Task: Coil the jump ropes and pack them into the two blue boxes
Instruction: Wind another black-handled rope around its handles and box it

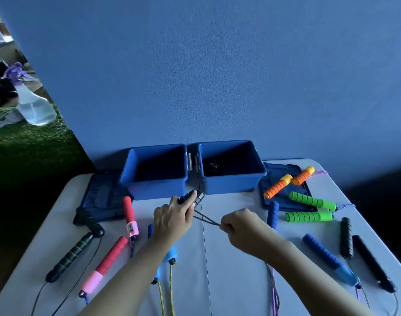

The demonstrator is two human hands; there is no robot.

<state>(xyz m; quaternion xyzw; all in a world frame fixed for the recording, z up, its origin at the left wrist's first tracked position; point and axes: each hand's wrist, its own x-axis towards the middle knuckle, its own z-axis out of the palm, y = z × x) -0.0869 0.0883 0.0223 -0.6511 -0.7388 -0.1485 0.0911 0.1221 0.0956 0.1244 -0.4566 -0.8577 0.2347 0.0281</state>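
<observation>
On the pale grey counter, places are given from the left blue plastic box, which stands open at the back beside its twin. Far to its left, beyond the counter on green turf, stands a clear spray bottle with a purple head. Just left of the box lies a dark blue lid. In front of that lid lie two black foam handles with green rings, thin black cords trailing from them, then two red foam handles with pink ends.

Directly in front of the box, near its right corner, the left hand curls round a pair of black handles, gripping them together. A dark cord runs from these handles to the right hand, whose fingers are curled and pinch the cord's looped strands. Beneath the left forearm lie light blue handles with a yellow-green braided rope.

Right of the box stands the second blue plastic box, something dark lying in its bottom. Further right, a second dark blue lid carries two orange ridged handles with yellow caps; two green ridged foam handles lie at its front edge. Nearer the right hand are two blue handles, then two black handles furthest right.
</observation>
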